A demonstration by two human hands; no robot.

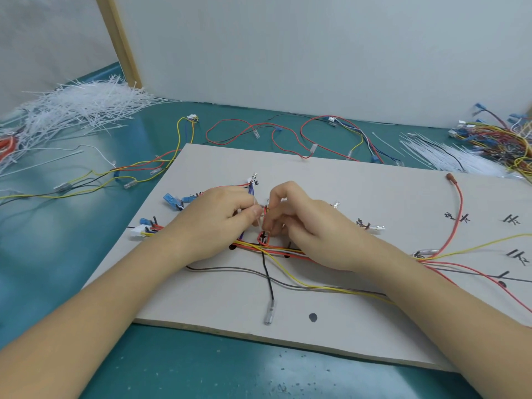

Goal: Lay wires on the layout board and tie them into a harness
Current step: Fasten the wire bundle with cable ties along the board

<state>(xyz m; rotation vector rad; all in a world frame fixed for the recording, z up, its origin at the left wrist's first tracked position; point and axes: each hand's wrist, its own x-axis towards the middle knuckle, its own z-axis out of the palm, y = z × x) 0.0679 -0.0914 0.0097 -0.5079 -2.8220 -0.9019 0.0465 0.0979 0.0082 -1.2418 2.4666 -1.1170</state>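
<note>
White plastic tie (258, 218) sits pinched in the grip of our left hand (218, 223), fingers curled tight. Our right hand (299, 223) pinches red wires (264, 239) beside it. Both hands rest low on one grey layout board (359, 326) on the green surface (201, 370). Two tie piles (80, 108) lie behind.

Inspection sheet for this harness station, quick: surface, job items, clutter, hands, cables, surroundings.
Surface: teal tabletop, speckled at the near edge.
Job's things: layout board with wire bundle; white cable tie at the bundle.
Clutter: cable tie pile far left, another far right.
Hands: left hand pinches the tie; right hand, fingers curled at the bundle, grip unclear.
Cables: loose wires behind the board; tangled harnesses far right.
Surroundings: white wall panels.
</note>
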